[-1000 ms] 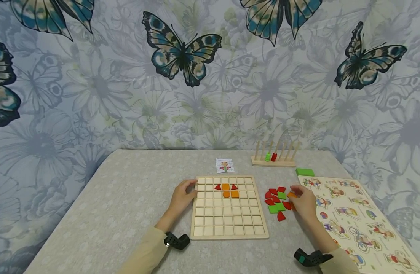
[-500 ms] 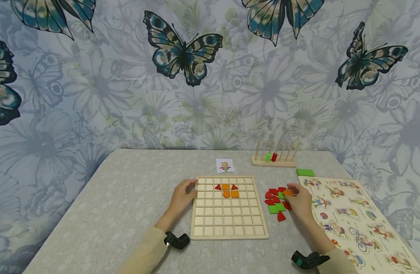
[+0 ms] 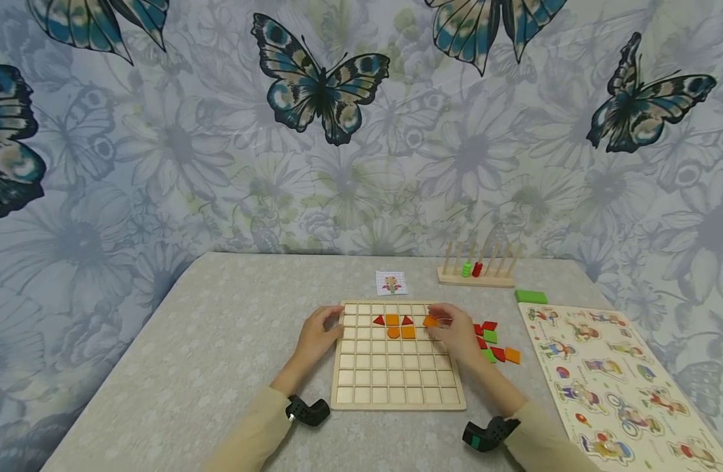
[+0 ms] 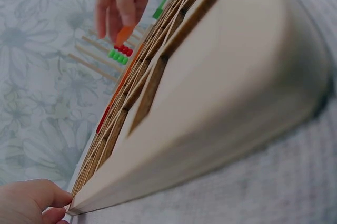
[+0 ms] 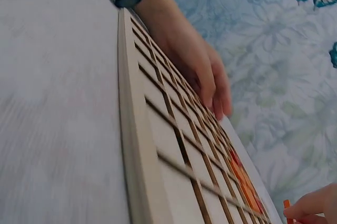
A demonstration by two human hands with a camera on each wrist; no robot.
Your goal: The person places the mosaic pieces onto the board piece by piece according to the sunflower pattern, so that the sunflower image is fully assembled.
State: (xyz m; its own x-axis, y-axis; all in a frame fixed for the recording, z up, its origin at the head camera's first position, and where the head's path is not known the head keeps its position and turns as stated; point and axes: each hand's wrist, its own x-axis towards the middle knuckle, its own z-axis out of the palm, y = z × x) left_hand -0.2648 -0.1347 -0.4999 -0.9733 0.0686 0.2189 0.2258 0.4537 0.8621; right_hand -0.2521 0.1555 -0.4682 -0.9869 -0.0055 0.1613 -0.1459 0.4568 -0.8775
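Nearest is the square wooden grid board [image 3: 396, 380], flat on the grey table [image 3: 219, 341]. The left hand [image 3: 318, 337] rests on its left edge, fingers curled over the far corner. The right hand [image 3: 455, 335] hovers over the board's upper right cells, pinching a small orange wooden tile [image 3: 430, 321] between thumb and fingertips. The tile sits just right of the red triangles and orange pieces [image 3: 399, 326] already in the grid; it's too small to tell which way it points. Loose red, green and orange tiles [image 3: 493, 341] lie right of the board. Further back are a pattern card [image 3: 391, 283] and a wooden peg rack [image 3: 476, 270].
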